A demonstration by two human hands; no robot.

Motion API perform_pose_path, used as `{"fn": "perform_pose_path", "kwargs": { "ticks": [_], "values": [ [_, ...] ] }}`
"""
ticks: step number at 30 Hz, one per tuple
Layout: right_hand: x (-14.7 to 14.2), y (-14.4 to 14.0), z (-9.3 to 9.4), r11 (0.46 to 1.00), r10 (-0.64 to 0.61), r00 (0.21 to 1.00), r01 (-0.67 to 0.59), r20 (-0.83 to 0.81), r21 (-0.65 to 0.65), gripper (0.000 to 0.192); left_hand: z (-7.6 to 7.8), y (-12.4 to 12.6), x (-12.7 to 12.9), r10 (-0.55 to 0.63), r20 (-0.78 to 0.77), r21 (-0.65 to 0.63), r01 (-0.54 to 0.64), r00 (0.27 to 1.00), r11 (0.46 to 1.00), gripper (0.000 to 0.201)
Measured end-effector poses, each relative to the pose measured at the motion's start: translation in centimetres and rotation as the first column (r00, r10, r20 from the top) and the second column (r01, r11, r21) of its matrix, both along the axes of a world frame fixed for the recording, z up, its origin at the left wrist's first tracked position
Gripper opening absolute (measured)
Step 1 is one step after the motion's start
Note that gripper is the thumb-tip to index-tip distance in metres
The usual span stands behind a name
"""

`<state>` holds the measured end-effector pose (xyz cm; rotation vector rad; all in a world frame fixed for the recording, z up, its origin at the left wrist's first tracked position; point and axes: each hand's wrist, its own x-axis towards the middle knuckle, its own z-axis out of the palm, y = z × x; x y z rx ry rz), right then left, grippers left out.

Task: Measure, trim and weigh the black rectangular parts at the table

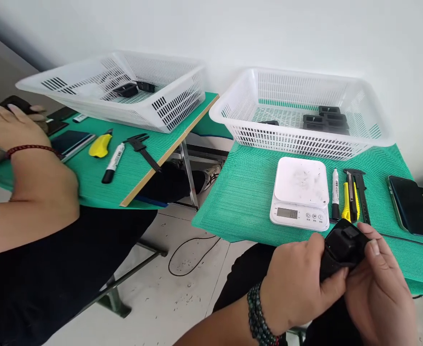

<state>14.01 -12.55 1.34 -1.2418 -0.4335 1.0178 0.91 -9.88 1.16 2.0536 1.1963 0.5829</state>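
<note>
A black moulded part (343, 247) with a raised boxy middle is held between my two hands, just in front of the table edge. My left hand (301, 283), with a dark beaded bracelet at the wrist, grips its left side. Fingers and thumb of my right hand (382, 278) close on its right edge. Beyond the part lie a yellow utility knife (351, 197), a black caliper (361, 192) and a marker (335, 192). A white digital scale (301, 185) stands to their left, its pan bare and smudged.
Behind the scale, a white plastic basket (291, 139) holds several black parts (327, 120). A phone (413, 204) lies at the right. At the left table, a co-worker's hand (11, 125) is near another basket (125, 110), a yellow cutter (100, 145), a marker and a caliper.
</note>
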Motion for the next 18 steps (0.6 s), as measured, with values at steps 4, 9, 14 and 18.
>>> {"fn": "perform_pose_path", "kwargs": {
  "ticks": [4, 9, 14, 18],
  "values": [
    [-0.2, 0.0, -0.3, 1.000, -0.005, 0.998, 0.005, -0.068, 0.000, 0.028, -0.2, 0.0, -0.1, 0.019, 0.006, 0.010, -0.019, 1.000, 1.000, 0.030],
    [-1.3, -1.0, -0.3, 0.991, 0.131, 0.991, -0.130, -0.024, 0.046, 0.035, -0.3, -0.3, 0.0, 0.076, 0.121, 0.043, -0.082, 0.990, 0.996, 0.043],
    [-1.6, -1.8, -1.4, 0.980, 0.196, 0.981, -0.196, 0.010, 0.030, 0.043, -0.6, -0.6, 0.3, 0.130, 0.190, 0.051, -0.142, 0.973, 0.988, 0.043],
    [-1.8, -1.6, -2.7, 0.972, 0.227, 0.971, -0.230, 0.074, 0.043, 0.037, -0.8, -0.5, 0.4, 0.200, 0.244, 0.190, -0.249, 0.949, 0.950, 0.033]
  ]
}}
